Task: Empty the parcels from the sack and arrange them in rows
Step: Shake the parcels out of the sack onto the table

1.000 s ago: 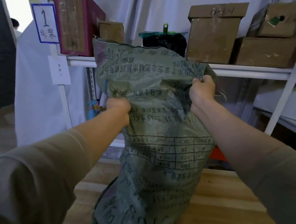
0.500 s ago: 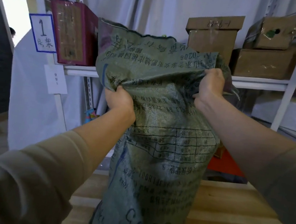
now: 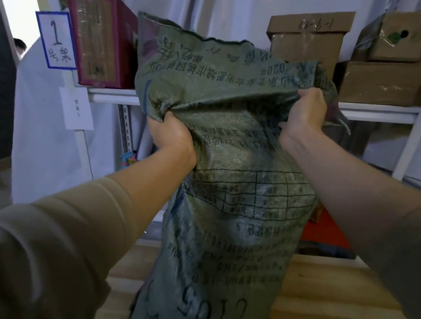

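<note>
Step (judged): emptying stage; sack held up, printing upside down, so the upper end in the hands is probably the closed bottom and the mouth faces down. No parcels in view.

Sack position: sack (image 3: 230,187) hangs in front of the person, over the wooden tabletop (image 3: 331,307); lower end runs out of frame at the bottom edge, so contact with the tabletop cannot be told.

Long axis: close to vertical, top leaning slightly away toward the shelf (image 3: 378,115).

Left grip: left hand (image 3: 171,136) has fingers curled into a bunched fold of fabric at the sack's left side, below the top hem.

Right grip: right hand (image 3: 305,114) pinches a gathered fold at the upper right corner, sitting higher than the left.

Key relation: both holds are at the upper end; the bulk of the sack and any contents lie straight below them. Neither hand is clearly nearer the load; the left is the lower of the two.

Next move calls for (judged): lift or shake along the long axis, so contents slide down and out onto the tabletop.

Risk (judged): top flap stands just in front of the maroon box (image 3: 100,40) and the cardboard box (image 3: 305,40); it could brush them.

Contents: hidden; fill level cannot be told.
</note>
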Demonstrator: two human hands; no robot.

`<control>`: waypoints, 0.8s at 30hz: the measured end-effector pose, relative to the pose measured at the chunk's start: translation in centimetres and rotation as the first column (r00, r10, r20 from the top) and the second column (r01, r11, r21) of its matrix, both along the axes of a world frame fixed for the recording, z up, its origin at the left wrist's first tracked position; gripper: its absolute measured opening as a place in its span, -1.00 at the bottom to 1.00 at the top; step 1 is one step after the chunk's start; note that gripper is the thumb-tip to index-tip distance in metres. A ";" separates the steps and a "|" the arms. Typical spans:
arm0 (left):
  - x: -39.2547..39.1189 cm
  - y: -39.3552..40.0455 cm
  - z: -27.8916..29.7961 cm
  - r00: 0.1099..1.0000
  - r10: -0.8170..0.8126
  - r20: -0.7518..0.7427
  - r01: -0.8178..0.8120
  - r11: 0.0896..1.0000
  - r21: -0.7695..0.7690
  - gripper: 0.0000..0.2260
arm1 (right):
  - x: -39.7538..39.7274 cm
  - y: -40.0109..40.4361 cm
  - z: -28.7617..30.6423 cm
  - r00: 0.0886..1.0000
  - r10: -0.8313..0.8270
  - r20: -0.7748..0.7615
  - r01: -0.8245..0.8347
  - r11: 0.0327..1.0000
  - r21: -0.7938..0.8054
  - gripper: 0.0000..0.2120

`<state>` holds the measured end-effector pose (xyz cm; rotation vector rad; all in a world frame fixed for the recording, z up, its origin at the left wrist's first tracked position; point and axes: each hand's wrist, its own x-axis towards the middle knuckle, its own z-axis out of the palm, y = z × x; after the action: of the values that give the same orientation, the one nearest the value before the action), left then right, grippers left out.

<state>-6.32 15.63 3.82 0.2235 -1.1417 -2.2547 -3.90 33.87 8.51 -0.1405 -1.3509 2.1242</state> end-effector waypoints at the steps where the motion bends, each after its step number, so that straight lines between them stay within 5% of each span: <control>1: 0.0 0.2 0.5 1.000 0.000 -0.001 0.000 1.000 -0.005 -0.54 | 0.0 0.0 0.4 1.000 -0.004 -0.012 0.003 1.000 -0.005 -0.81; 13: -1.2 0.5 4.6 0.996 0.037 -0.078 -0.036 0.999 0.013 -0.55 | -0.2 0.7 3.7 0.985 0.017 -0.171 -0.023 0.999 -0.029 -0.77; 24: 0.1 -0.7 0.2 0.997 0.064 -0.032 -0.064 0.998 0.005 -0.47 | 1.9 0.0 0.2 0.991 0.066 -0.117 -0.059 0.996 0.060 -0.85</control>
<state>-6.24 14.89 4.06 0.2210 -1.0981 -2.1966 -2.03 33.90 8.73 0.0510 -1.3597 2.1084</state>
